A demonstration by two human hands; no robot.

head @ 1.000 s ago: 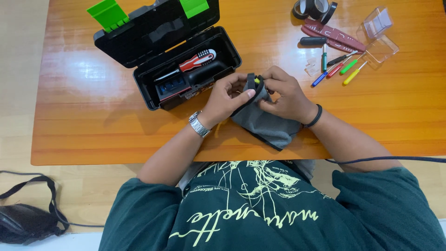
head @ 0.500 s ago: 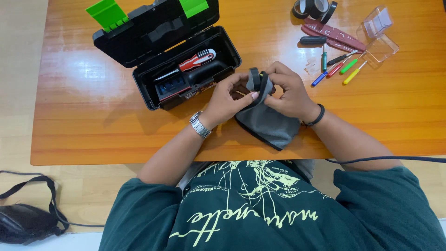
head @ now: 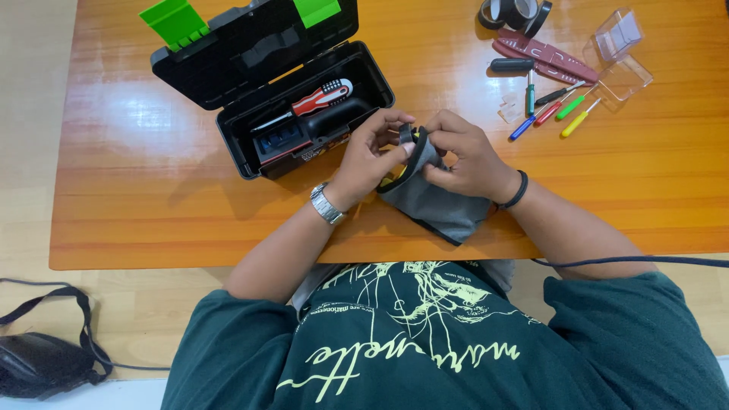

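Both of my hands meet over a grey cloth [head: 437, 205] near the front edge of the orange wooden table [head: 152, 167]. My left hand [head: 368, 156], with a metal watch on its wrist, pinches the cloth's upper edge around a small dark tool with a bit of yellow showing [head: 414, 135]. My right hand [head: 467, 156], a black band on its wrist, grips the cloth from the right and presses it against the same tool. Most of the tool is hidden in the cloth.
An open black toolbox [head: 288, 99] with green latches holds a red-handled screwdriver [head: 319, 100] just left of my hands. At the far right lie rolls of black tape [head: 515, 14], small coloured screwdrivers [head: 554, 110], a maroon sheath [head: 543, 59] and a clear plastic case [head: 621, 53]. A black bag [head: 42, 361] is on the floor.
My hands keep working the cloth around the small tool. The cloth bundle rose a little, then came back down, and my left fingers moved up over its top edge.
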